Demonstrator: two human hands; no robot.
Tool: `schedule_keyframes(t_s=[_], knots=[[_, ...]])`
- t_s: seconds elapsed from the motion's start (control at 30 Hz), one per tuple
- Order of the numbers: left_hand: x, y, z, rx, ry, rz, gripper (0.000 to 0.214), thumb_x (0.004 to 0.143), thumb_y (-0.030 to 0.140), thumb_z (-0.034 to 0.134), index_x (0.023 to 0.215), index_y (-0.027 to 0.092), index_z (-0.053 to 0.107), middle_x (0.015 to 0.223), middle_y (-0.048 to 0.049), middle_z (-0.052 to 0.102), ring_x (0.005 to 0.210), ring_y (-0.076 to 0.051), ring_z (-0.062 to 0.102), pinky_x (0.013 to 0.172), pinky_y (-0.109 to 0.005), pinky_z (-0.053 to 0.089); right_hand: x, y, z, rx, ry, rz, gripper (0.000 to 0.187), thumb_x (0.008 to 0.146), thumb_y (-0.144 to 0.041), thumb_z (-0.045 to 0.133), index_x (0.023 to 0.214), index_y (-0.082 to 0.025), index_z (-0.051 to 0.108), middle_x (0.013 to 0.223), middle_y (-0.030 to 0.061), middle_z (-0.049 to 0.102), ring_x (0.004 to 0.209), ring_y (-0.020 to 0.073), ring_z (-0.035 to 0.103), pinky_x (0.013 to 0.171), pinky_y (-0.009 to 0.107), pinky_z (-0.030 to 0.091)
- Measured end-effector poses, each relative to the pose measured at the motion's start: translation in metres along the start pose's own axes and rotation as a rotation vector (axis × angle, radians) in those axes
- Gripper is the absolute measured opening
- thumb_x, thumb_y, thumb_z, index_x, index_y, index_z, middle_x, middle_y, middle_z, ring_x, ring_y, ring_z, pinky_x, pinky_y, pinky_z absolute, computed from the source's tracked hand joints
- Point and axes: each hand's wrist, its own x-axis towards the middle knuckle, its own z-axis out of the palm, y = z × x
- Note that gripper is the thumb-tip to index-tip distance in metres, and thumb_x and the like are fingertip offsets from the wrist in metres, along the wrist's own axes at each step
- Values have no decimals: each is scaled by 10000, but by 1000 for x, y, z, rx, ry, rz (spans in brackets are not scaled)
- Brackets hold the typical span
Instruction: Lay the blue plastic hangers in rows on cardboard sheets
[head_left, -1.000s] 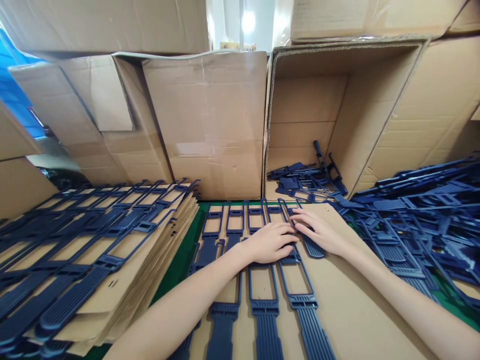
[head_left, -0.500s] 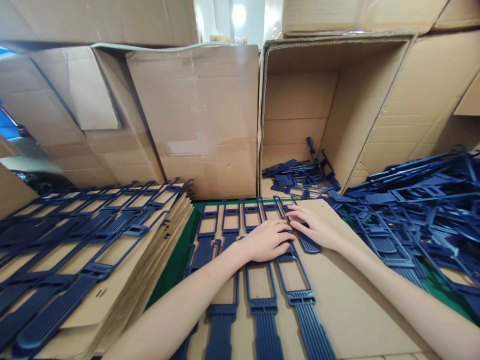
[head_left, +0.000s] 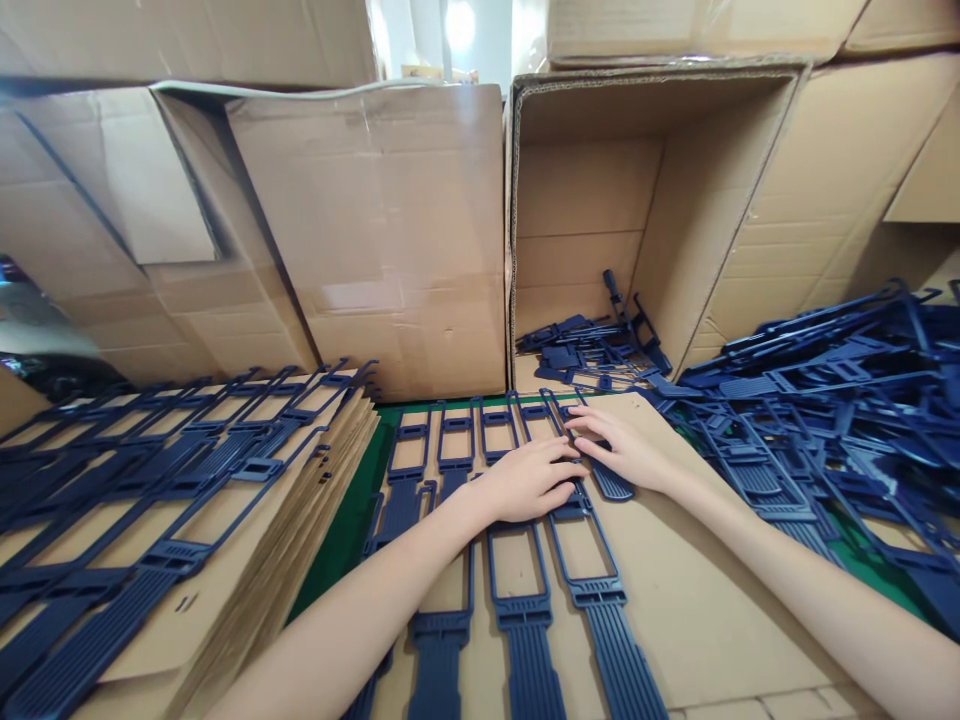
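- The left hand (head_left: 529,482) is laid palm-down across the blue plastic pieces in the middle of a cardboard sheet (head_left: 720,600); its fingers are stretched out, but whether anything is pinched beneath cannot be told.
- The right hand (head_left: 622,448) is set just beside it, fingers parted over a ribbed blue piece (head_left: 613,483) at the sheet's far end, apparently so that the piece can be steadied against its neighbours.
- Framed blue straps (head_left: 598,592) are ranged side by side on the same sheet, presumably spaced so that each is borne flat and left untangled.
- At the left, similar pieces (head_left: 176,555) are spread over a stack of cardboard sheets (head_left: 277,560), the layers probably separated by the board.
- Behind the sheet, an open carton (head_left: 697,200) is seen tipped on its side, its floor strewn with loose blue parts (head_left: 566,355).
- Beside it, a closed carton (head_left: 375,250) is stood, its contents hidden.
- At the right, a jumbled heap (head_left: 795,380) of blue pieces is piled on the green tabletop (head_left: 352,515).
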Motion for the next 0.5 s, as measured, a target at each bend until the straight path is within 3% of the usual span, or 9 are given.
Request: schedule_keyframes(t_s=[0.4,0.5], knots=[[0,1,-3,-10,-16,-12,290,940,239,441,1178,185,598,1292,-90,560,1276,-215,446,1116,-386,310,0,-4,1,10,23,6,300,922,-407,434,1050,-216,626,1282,112,550,1274,266,440,1060,463,375],[0,1,-3,-3,-17,-15,290,943,243,437,1176,186,600,1296,-90,557,1280,-214,441,1117,-386,307,1,-6,1,4,77,-21,331,922,-384,441,1188,-214,540,1359,116,483,1310,258,399,1084,471,347]])
